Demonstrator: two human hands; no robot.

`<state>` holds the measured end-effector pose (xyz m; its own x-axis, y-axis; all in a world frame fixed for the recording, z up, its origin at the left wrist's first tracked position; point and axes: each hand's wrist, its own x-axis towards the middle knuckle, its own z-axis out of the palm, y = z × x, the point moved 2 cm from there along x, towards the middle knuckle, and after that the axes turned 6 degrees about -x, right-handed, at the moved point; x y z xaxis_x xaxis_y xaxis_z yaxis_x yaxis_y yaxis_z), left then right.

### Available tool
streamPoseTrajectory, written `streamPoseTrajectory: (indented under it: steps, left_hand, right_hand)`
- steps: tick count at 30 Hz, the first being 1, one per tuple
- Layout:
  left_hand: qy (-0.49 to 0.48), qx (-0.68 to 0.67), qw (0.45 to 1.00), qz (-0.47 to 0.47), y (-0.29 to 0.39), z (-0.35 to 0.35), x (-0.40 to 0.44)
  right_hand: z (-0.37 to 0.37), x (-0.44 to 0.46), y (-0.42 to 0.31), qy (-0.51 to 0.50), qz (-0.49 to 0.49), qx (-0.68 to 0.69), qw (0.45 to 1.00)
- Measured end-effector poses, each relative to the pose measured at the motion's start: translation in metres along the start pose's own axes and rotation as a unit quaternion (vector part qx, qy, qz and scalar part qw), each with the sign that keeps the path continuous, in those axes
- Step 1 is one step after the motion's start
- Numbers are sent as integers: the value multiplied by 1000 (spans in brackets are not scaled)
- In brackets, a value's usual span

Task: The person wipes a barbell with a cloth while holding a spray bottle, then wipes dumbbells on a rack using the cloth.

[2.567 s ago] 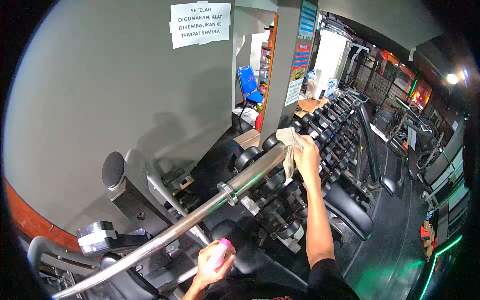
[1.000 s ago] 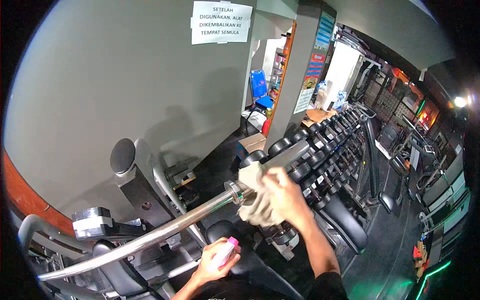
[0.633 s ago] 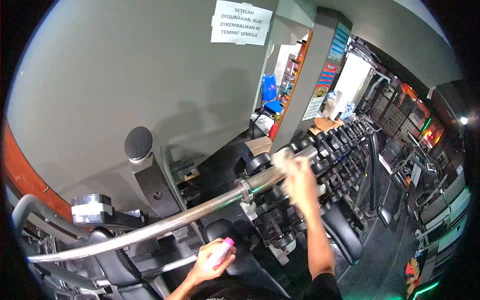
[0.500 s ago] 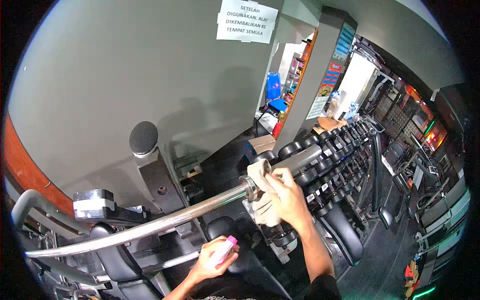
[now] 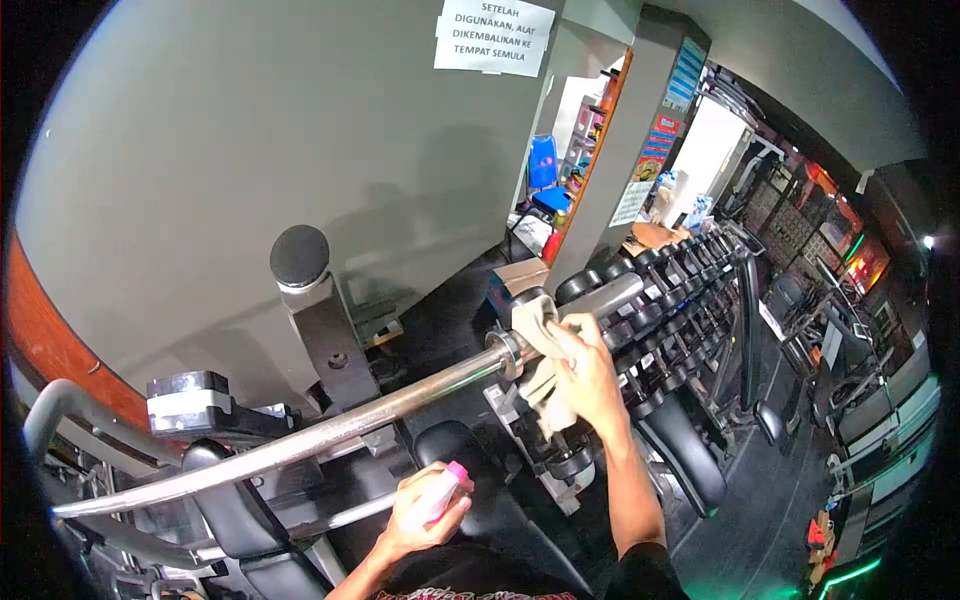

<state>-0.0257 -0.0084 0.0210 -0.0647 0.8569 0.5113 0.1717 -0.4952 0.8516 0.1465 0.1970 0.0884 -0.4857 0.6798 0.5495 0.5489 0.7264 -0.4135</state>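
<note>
A long steel barbell [image 5: 330,432] runs from the lower left up to the centre right, with a collar [image 5: 508,353] and a thicker end sleeve [image 5: 610,296]. My right hand [image 5: 590,375] is closed on a pale beige cloth [image 5: 537,322], pressing it around the sleeve just past the collar. Part of the cloth hangs below the bar. Lower down, my left hand [image 5: 415,515] is wrapped around a small translucent bottle [image 5: 436,497] with a pink top, held beneath the bar and apart from it.
Behind my right hand a rack of black dumbbells [image 5: 665,310] stretches away. Black padded benches [image 5: 690,465] stand below it. An upright post with a round black pad [image 5: 300,256] rises by the grey wall. A cardboard box [image 5: 520,278] sits on the floor.
My right hand and the cloth have shifted slightly right along the bar's sleeve. The left hand with the bottle has moved a little left and up.
</note>
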Motion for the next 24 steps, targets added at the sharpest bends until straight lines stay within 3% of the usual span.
streamPoseTrajectory:
  steps: [2, 7, 11, 14, 16, 18, 20, 23, 24]
  left_hand:
    - [2, -8, 1000, 10, 3, 0, -1]
    - [2, 9, 999, 37, 7, -5, -8]
    - [26, 17, 999, 8, 9, -12, -16]
    - [36, 9, 999, -8, 6, -15, -20]
    - [30, 17, 999, 22, 5, -16, -21]
    - [28, 11, 999, 23, 10, -15, -21]
    - [27, 17, 999, 30, 15, -17, -21]
    - [34, 19, 999, 29, 21, -17, -30]
    - [40, 19, 999, 22, 22, -18, -30]
  right_hand:
    - [-6, 4, 20, 18, 5, -60, 998]
    - [-20, 20, 85, 114, 122, -185, 968]
    - [-14, 12, 28, 48, 101, -195, 974]
    - [1, -1, 20, 24, -22, -69, 997]
    - [-2, 0, 16, 13, -37, -36, 999]
    - [-10, 5, 39, 21, 24, -114, 993]
    - [-15, 10, 71, 107, 55, -151, 981]
    - [-9, 9, 97, 167, 39, -186, 968]
    - [-14, 9, 59, 110, 145, -141, 973]
